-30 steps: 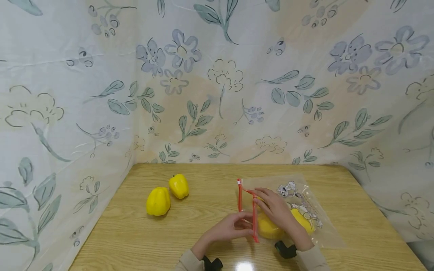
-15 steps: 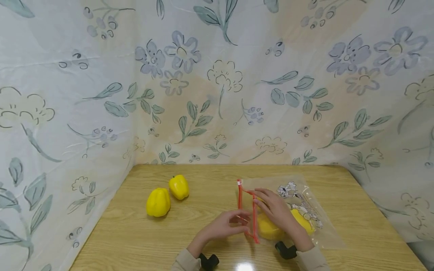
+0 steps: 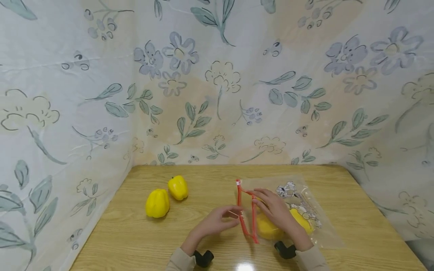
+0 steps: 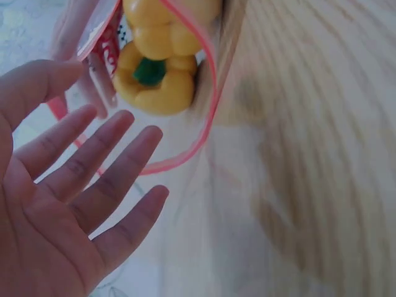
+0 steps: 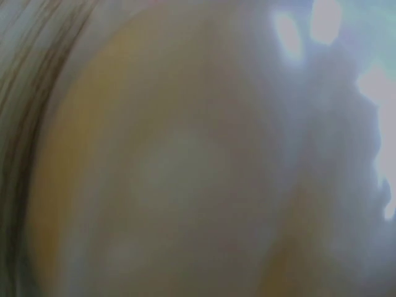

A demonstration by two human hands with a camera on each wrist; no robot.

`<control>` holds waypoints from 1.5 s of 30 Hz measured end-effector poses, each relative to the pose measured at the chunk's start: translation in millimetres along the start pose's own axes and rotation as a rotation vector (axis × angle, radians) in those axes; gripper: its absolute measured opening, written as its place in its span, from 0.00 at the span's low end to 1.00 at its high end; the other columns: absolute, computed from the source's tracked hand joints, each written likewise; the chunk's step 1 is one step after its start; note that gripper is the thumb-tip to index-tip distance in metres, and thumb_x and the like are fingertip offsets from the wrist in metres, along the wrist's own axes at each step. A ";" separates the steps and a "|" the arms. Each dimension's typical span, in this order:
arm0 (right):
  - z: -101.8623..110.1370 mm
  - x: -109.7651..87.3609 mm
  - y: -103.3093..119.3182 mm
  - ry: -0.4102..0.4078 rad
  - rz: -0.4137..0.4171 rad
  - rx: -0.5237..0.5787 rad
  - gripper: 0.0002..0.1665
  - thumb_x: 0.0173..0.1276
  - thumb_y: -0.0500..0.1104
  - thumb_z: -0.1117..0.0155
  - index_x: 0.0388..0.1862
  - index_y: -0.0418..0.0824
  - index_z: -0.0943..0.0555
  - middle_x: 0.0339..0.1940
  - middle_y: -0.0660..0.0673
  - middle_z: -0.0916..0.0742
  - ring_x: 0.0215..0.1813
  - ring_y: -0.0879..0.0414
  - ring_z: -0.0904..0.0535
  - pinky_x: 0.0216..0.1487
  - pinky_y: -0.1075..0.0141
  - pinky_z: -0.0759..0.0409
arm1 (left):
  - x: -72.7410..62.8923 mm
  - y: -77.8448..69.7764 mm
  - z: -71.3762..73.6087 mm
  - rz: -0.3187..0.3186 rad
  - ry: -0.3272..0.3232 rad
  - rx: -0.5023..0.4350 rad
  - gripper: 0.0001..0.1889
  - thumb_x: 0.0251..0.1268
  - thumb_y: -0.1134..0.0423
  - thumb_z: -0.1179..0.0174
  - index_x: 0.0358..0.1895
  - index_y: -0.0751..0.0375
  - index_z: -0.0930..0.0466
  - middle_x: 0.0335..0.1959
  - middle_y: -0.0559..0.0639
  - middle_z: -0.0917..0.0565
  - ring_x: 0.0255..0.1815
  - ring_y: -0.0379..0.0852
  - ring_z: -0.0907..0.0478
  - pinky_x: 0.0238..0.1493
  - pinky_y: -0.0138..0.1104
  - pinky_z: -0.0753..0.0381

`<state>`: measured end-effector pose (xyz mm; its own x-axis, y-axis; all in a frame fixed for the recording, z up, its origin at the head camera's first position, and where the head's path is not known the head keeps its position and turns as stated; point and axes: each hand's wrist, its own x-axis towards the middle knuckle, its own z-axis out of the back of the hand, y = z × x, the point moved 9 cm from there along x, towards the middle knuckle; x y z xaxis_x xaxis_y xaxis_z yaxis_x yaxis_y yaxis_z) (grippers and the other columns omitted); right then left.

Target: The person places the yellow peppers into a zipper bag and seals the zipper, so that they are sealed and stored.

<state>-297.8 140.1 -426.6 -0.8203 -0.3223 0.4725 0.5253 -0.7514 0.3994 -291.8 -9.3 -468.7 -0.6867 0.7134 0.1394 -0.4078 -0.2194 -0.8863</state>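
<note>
A clear zip bag [image 3: 320,235] with a red zip rim [image 3: 254,218] and a cartoon print lies on the table, its mouth spread towards the left. Inside are yellow bell peppers [image 4: 158,93], one showing a green stem. My right hand [image 3: 276,210] lies over the bag and holds its film beside the rim; its wrist view is too blurred to show the fingers. Just outside the mouth is my left hand [image 3: 217,220], fingers spread and palm bare in the left wrist view. Two more yellow bell peppers, a nearer one [image 3: 157,203] and a farther one [image 3: 178,187], stand at left.
Wooden table [image 3: 200,180] under everything. A flower-printed cloth [image 3: 220,98] rises behind it and along both sides. Dark wrist devices [image 3: 203,259] sit below each hand.
My left hand has drawn back leftward out of the bag's mouth, and the lower red rim has shifted left with it. My right hand and the peppers stay in place.
</note>
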 end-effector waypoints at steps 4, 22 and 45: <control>-0.4 1.2 1.7 0.000 0.013 0.007 0.19 0.68 0.50 0.43 0.57 0.51 0.22 0.54 0.45 0.19 0.54 0.48 0.23 0.52 0.50 0.24 | -4.1 1.3 11.8 0.049 -0.050 0.010 0.19 0.66 0.64 0.45 0.59 0.65 0.29 0.54 0.61 0.23 0.52 0.57 0.23 0.57 0.43 0.26; 0.8 0.5 1.8 0.010 0.004 -0.009 0.19 0.68 0.51 0.44 0.57 0.52 0.23 0.54 0.46 0.19 0.55 0.48 0.23 0.53 0.50 0.24 | -35.9 5.7 58.5 0.064 -0.303 0.141 0.17 0.64 0.58 0.42 0.55 0.57 0.25 0.52 0.52 0.20 0.49 0.49 0.21 0.54 0.49 0.26; 0.8 3.1 -2.0 0.016 -0.002 -0.009 0.20 0.68 0.51 0.45 0.56 0.49 0.22 0.54 0.47 0.19 0.55 0.49 0.23 0.54 0.51 0.24 | -92.3 -0.6 106.3 -0.025 -0.616 0.503 0.17 0.53 0.68 0.33 0.48 0.59 0.20 0.46 0.45 0.18 0.49 0.43 0.23 0.49 0.40 0.22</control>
<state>-301.2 141.1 -425.3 -0.8249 -0.3295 0.4593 0.5214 -0.7575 0.3929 -292.1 -145.7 -434.1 -0.8232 0.2579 0.5059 -0.5493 -0.5872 -0.5945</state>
